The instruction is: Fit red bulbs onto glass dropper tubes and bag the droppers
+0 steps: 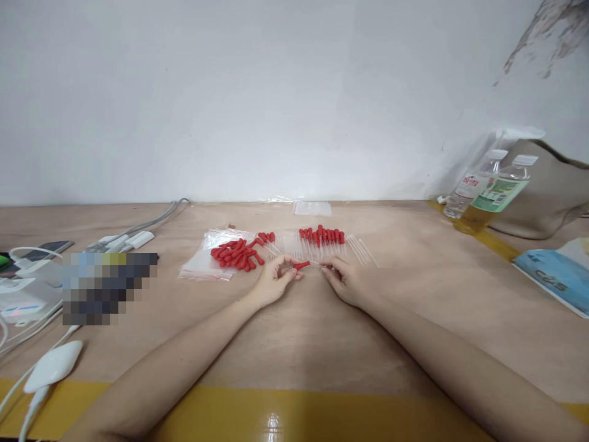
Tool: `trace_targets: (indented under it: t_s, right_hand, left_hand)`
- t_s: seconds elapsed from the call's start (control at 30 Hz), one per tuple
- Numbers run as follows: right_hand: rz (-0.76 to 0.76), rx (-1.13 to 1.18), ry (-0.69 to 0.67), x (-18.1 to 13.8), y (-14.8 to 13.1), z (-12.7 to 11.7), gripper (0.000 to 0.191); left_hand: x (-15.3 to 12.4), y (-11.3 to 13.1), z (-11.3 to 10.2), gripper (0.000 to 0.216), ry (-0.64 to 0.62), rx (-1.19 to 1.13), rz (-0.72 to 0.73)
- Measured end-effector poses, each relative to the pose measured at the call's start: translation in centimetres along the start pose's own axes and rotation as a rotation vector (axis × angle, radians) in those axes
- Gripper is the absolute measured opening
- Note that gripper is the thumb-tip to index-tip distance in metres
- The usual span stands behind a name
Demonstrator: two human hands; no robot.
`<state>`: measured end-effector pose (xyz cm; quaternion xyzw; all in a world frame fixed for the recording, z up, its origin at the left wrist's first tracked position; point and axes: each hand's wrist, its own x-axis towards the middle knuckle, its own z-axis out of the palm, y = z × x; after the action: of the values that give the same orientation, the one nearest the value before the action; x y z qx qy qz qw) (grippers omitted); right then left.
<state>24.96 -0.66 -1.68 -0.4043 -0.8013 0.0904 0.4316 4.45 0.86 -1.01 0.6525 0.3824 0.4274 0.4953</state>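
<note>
My left hand point(275, 280) pinches a red rubber bulb point(302, 265) between thumb and fingers at the middle of the wooden table point(294, 331). My right hand point(344, 279) pinches the thin clear tube point(315, 263) that meets the bulb. Behind my hands lies a row of assembled droppers with red bulbs point(322, 236). A pile of loose red bulbs point(237, 253) rests on clear plastic bags point(202, 264) to the left. Bare clear tubes point(363, 250) lie to the right of the row.
Chargers, cables and a white device point(53, 365) crowd the left edge. Two plastic bottles point(488, 190) lean against a beige bag point(547, 190) at the back right, beside a blue packet point(552, 273). Yellow tape point(294, 414) lines the front edge. A white wall stands behind.
</note>
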Motion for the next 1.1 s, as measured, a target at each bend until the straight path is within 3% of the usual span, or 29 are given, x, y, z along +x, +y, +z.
trace_targets:
  t_s: [0.33, 0.53, 0.63, 0.83, 1.1]
  right_hand:
    - [-0.047, 0.024, -0.059, -0.1, -1.0, 0.3, 0.022]
    - [-0.08, 0.082, -0.082, -0.2, -1.0, 0.3, 0.024]
    - [-0.123, 0.098, -0.129, -0.3, -0.5, 0.2, 0.023]
    - [-0.194, -0.097, -0.208, -0.5, 0.1, 0.2, 0.024]
    - [-0.246, -0.322, -0.216, -0.4, -1.5, 0.1, 0.026]
  left_hand:
    - [0.0, -0.3, 0.5, 0.025, -0.018, 0.17, 0.08]
    - [-0.4, 0.2, 0.1, 0.019, -0.005, 0.412, 0.238]
    - [-0.7, 0.4, -0.1, 0.017, -0.055, 0.459, 0.297]
    - [-1.1, 0.3, -0.1, 0.017, -0.148, 0.549, 0.341]
    - [-1.5, 0.4, 0.0, 0.02, -0.166, 0.656, 0.386]
